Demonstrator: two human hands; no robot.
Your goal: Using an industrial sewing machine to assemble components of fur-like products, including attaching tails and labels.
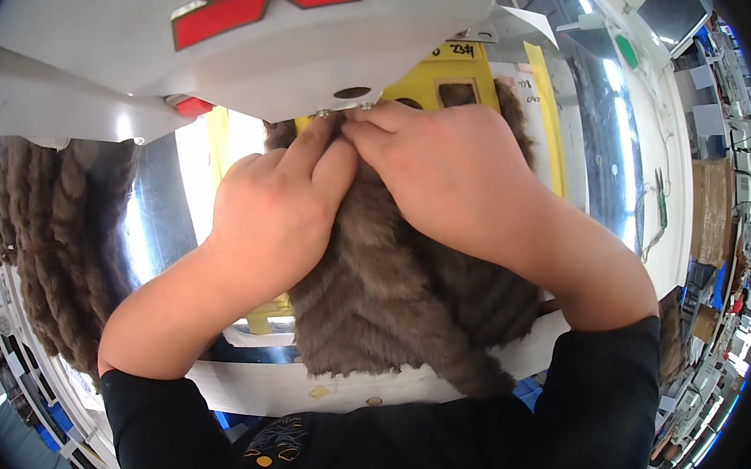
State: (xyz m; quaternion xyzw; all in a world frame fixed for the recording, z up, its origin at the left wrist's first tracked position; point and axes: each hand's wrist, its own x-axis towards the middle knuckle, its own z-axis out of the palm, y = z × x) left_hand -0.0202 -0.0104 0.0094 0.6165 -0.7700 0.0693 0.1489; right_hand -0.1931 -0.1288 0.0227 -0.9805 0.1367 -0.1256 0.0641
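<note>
Just beneath the fingers (310, 142) lies brown fur (376, 275); whether pinched, I cannot tell.

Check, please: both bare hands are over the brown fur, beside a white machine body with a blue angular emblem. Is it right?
The head view shows one mistake: the angular emblem on the white machine body is red, not blue. The bare left hand and right hand are over the brown fur.

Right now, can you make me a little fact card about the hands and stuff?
Left hand: over the brown fur piece, fingertips near the white machine
Right hand: beside it, fingertips also near the machine
Grip: can't tell
Beyond right hand: yellow plate with cut-outs
Far left: more brown fur
</note>
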